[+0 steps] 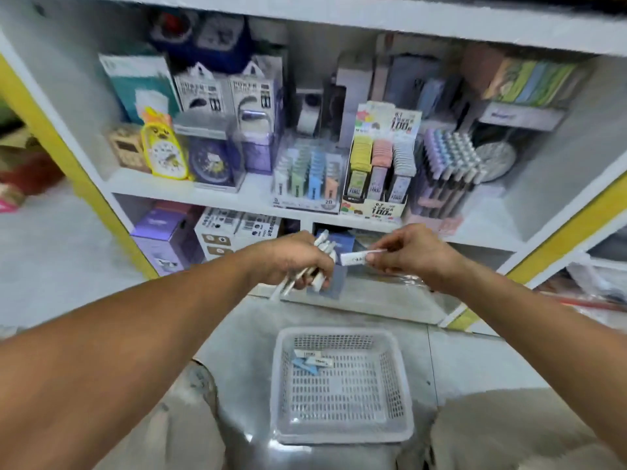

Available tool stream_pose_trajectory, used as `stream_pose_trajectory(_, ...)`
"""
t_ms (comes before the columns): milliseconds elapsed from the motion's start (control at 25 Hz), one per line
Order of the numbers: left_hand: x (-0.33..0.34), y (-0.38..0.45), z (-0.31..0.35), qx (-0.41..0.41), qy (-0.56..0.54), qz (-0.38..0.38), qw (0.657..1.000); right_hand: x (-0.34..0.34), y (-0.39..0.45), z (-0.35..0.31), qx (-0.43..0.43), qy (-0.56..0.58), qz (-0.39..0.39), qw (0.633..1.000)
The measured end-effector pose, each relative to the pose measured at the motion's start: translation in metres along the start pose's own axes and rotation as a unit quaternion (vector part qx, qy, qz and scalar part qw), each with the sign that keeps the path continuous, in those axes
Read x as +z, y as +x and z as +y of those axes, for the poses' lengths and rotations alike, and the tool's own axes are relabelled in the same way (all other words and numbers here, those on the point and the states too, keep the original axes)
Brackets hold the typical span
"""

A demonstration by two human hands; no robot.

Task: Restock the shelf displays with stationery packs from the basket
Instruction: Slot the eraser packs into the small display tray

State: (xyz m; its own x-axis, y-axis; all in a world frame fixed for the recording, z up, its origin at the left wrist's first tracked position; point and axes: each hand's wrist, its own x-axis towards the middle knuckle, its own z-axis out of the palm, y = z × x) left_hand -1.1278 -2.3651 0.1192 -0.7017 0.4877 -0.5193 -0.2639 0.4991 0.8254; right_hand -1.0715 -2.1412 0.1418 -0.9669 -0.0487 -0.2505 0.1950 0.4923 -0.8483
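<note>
Both forearms stretched toward the shelf [217, 189], left hand [291, 257] fisted round a bundle of white packs [320, 247], right hand [412, 251] pinching one white pack [354, 258], basket [341, 435] on the floor below with few packs left [314, 360]

view: head, single | from: above, worn by person | faces: forward and down | near: hands [298, 259], basket [342, 432] below | farther: shelf [210, 193] ahead

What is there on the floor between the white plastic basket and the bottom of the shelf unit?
Nothing: in the head view, only bare grey floor separates the white plastic mesh basket from the white shelf unit; both hands hover above it.
</note>
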Motion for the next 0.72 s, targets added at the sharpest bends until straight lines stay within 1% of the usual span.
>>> stream_pose_trajectory(80,-0.014,-0.022,0.028,0.016,-0.026,0.047,0.998,-0.014,-0.002,-0.041,-0.042,0.002,0.036,0.998)
stream_pose_trajectory(160,-0.03,-0.038,0.053,0.026,-0.063,0.096,0.993,-0.024,-0.002,-0.076,-0.063,0.062,0.043,0.995)
stream_pose_trajectory(200,-0.038,-0.044,0.063,0.029,-0.079,0.116,0.99,-0.026,-0.001,-0.091,-0.081,0.067,0.049,0.993)
stream_pose_trajectory(320,-0.065,-0.055,0.088,0.04,-0.095,0.182,0.978,-0.025,0.011,-0.122,-0.145,-0.029,0.117,0.982)
stream_pose_trajectory(360,-0.072,-0.056,0.093,0.047,-0.095,0.211,0.972,-0.023,0.018,-0.129,-0.158,-0.047,0.142,0.976)
stream_pose_trajectory(440,-0.085,-0.055,0.1,0.063,-0.103,0.258,0.958,-0.021,0.035,-0.142,-0.177,-0.061,0.164,0.969)
stream_pose_trajectory(480,-0.09,-0.053,0.101,0.071,-0.113,0.271,0.953,-0.02,0.044,-0.146,-0.181,-0.072,0.166,0.967)
stream_pose_trajectory(560,-0.098,-0.046,0.103,0.081,-0.143,0.272,0.948,-0.021,0.064,-0.15,-0.192,-0.118,0.175,0.958)
stream_pose_trajectory(720,-0.109,-0.034,0.104,0.073,-0.201,0.232,0.949,-0.03,0.091,-0.148,-0.234,-0.225,0.224,0.919)
